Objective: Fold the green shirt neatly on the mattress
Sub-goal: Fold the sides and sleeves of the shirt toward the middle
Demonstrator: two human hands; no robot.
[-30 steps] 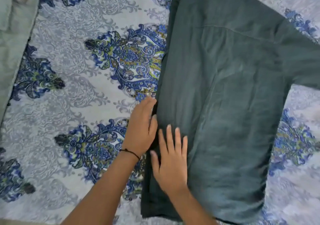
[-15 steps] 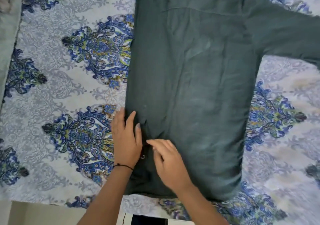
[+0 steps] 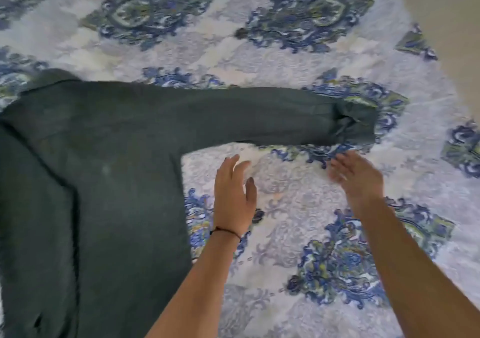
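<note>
Below, blue-patterned mattress (image 3: pixel 285 52), green shirt (image 3: pixel 117 181) lying flat, beige floor (image 3: pixel 446 26) beside.

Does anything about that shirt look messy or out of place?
Yes. One sleeve of the green shirt sticks out sideways across the patterned bedsheet, not yet folded in, and its cuff is crumpled. A small pale spot marks the shirt's body. Otherwise nothing stands out.

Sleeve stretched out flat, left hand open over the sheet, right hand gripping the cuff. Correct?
No. The right hand grips nothing: its fingers are open, near the cuff, per the head view. The sleeve is stretched out and the left hand open over the sheet.
</note>
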